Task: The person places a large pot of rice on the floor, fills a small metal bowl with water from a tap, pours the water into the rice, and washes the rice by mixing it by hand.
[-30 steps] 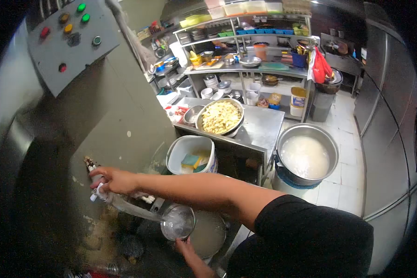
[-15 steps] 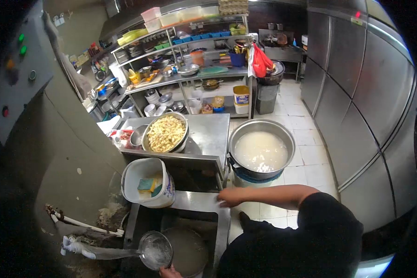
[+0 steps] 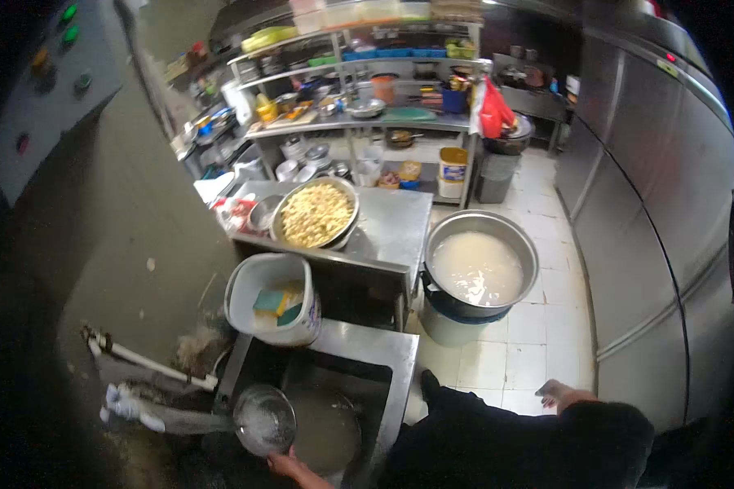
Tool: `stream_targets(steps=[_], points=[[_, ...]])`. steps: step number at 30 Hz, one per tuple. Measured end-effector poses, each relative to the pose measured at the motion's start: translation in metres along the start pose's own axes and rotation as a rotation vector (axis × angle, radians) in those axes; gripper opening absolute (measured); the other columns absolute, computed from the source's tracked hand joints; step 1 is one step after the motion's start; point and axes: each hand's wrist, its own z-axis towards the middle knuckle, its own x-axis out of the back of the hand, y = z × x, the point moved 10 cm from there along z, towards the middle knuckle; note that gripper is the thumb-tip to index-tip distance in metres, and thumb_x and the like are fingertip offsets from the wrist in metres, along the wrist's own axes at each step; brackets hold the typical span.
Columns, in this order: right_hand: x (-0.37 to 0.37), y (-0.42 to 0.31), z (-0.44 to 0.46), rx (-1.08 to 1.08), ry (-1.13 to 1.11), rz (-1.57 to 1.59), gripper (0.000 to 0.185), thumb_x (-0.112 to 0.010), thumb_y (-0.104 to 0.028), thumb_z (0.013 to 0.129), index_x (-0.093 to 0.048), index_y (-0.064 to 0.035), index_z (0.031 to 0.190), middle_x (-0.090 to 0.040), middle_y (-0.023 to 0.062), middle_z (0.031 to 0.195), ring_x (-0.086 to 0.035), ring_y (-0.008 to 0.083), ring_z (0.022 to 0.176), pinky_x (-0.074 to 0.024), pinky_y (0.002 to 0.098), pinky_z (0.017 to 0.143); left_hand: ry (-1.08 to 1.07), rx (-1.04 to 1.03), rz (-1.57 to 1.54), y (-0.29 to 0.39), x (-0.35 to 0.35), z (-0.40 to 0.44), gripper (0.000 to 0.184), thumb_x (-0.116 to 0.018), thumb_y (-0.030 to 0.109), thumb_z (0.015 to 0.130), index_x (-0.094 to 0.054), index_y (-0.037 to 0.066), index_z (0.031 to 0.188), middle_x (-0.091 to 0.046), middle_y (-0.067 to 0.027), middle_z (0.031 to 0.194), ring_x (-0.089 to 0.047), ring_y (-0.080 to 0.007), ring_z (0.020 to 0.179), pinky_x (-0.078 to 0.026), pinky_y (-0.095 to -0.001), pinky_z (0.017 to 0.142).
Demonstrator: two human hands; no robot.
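At the sink, my left hand [image 3: 285, 464] grips the rim of a round metal bowl [image 3: 265, 420]. Water from a white-wrapped tap [image 3: 122, 403] streams into the bowl, and the water in it is churned. Below and beside the bowl, a wide round vessel [image 3: 328, 432] of cloudy water sits in the sink [image 3: 400, 379]. My right hand [image 3: 553, 393] hangs over the floor on the right, loosely open and holding nothing. Nearest to it on that side is a big metal pot [image 3: 532, 273] of whitish liquid, well apart from the hand.
A white bucket [image 3: 245, 314] with sponges [image 3: 271, 303] stands on the sink's back ledge. Beyond it, a steel table [image 3: 395, 220] holds a bowl of pale chopped food [image 3: 314, 213]. Crowded shelves [image 3: 310, 122] rise behind. Steel cabinet doors [image 3: 628, 204] line the right.
My right hand has left the sink's far corner and moved right, over the floor. My left hand keeps the bowl under the stream. The view has shifted slightly.
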Motion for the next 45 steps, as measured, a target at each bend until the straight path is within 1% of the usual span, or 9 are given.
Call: stream_targets(steps=[2,3,8,9,11,17,21,36,45], points=[[-0.02,0.012,0.06,-0.051,-0.043,0.011,0.023,-0.06,-0.021,0.08,-0.059,0.0013,0.082,-0.059,0.0133,0.067,-0.059,0.0233,0.054,-0.0497,0.0347,0.044,-0.013,0.07,-0.034,0.018,-0.01,-0.021,0.046,-0.042,0.025,0.087,-0.039,-0.007,0.119,-0.04,-0.0233,0.122,-0.046,-0.0374,0.105,-0.047,-0.0484,0.08],[-0.027,-0.037,0.028,-0.072,-0.04,-0.078,0.021,-0.057,-0.022,0.081,-0.057,-0.0005,0.08,-0.058,0.0114,0.066,-0.059,0.022,0.053,-0.0474,0.0323,0.04,-0.031,0.039,-0.104,-0.029,0.002,0.028,0.046,-0.046,0.022,0.086,-0.038,-0.006,0.121,-0.039,-0.0218,0.123,-0.045,-0.0364,0.106,-0.048,-0.047,0.08],[-0.052,-0.165,0.026,0.334,-0.063,-0.038,0.019,-0.051,-0.021,0.08,-0.055,-0.006,0.091,-0.058,0.0079,0.072,-0.058,0.019,0.055,-0.0464,0.0312,0.048,-0.079,0.045,0.041,-0.021,0.005,0.011,0.046,-0.051,0.023,0.085,-0.037,-0.002,0.12,-0.039,-0.0167,0.124,-0.042,-0.03,0.11,-0.043,-0.0434,0.087],[-0.053,-0.177,0.034,0.373,-0.081,-0.023,0.02,-0.05,-0.022,0.081,-0.054,-0.0071,0.094,-0.058,0.0078,0.073,-0.059,0.0186,0.057,-0.0463,0.0301,0.048,0.101,0.131,-0.056,-0.018,0.014,-0.002,0.048,-0.05,0.025,0.084,-0.034,-0.003,0.12,-0.041,-0.0183,0.121,-0.046,-0.0312,0.106,-0.047,-0.0409,0.082],[-0.059,-0.202,0.015,0.436,-0.058,-0.048,0.022,-0.051,-0.022,0.08,-0.053,-0.0072,0.096,-0.058,0.0083,0.074,-0.058,0.0184,0.056,-0.0459,0.0292,0.048,0.064,0.021,-0.018,-0.018,0.018,0.005,0.04,-0.046,0.023,0.084,-0.042,-0.007,0.111,-0.046,-0.0214,0.112,-0.051,-0.031,0.096,-0.05,-0.04,0.073],[-0.069,-0.147,0.034,0.213,-0.165,-0.029,0.021,-0.05,-0.021,0.08,-0.053,-0.0066,0.095,-0.057,0.0087,0.072,-0.056,0.0182,0.052,-0.0424,0.028,0.042,0.04,0.011,-0.026,-0.019,0.021,0.003,0.029,-0.045,0.018,0.083,-0.051,-0.009,0.092,-0.055,-0.0164,0.087,-0.054,-0.0229,0.074,-0.047,-0.0341,0.059],[-0.058,-0.094,0.046,0.192,-0.201,-0.283,0.024,-0.051,-0.023,0.078,-0.052,-0.007,0.096,-0.056,0.009,0.072,-0.055,0.0198,0.052,-0.0432,0.0317,0.044,0.062,0.008,-0.082,-0.019,0.02,-0.002,0.025,-0.046,0.017,0.081,-0.05,-0.008,0.083,-0.054,-0.011,0.077,-0.051,-0.0188,0.064,-0.043,-0.0337,0.052],[-0.059,-0.141,0.024,0.218,-0.081,-0.075,0.029,-0.049,-0.025,0.077,-0.051,-0.0068,0.099,-0.055,0.0091,0.075,-0.056,0.0208,0.058,-0.0438,0.0327,0.049,0.087,0.016,-0.08,-0.027,0.023,-0.003,0.03,-0.046,0.02,0.077,-0.049,-0.01,0.073,-0.054,-0.0165,0.077,-0.052,-0.0226,0.065,-0.046,-0.0362,0.051],[-0.061,-0.122,0.028,0.129,-0.099,-0.152,0.027,-0.047,-0.025,0.081,-0.052,-0.0086,0.102,-0.057,0.0099,0.079,-0.057,0.0211,0.06,-0.0445,0.0331,0.051,0.163,-0.211,0.063,-0.035,0.035,0.016,0.035,-0.045,0.023,0.077,-0.048,-0.011,0.069,-0.052,-0.0185,0.063,-0.049,-0.0255,0.061,-0.038,-0.0382,0.056]])
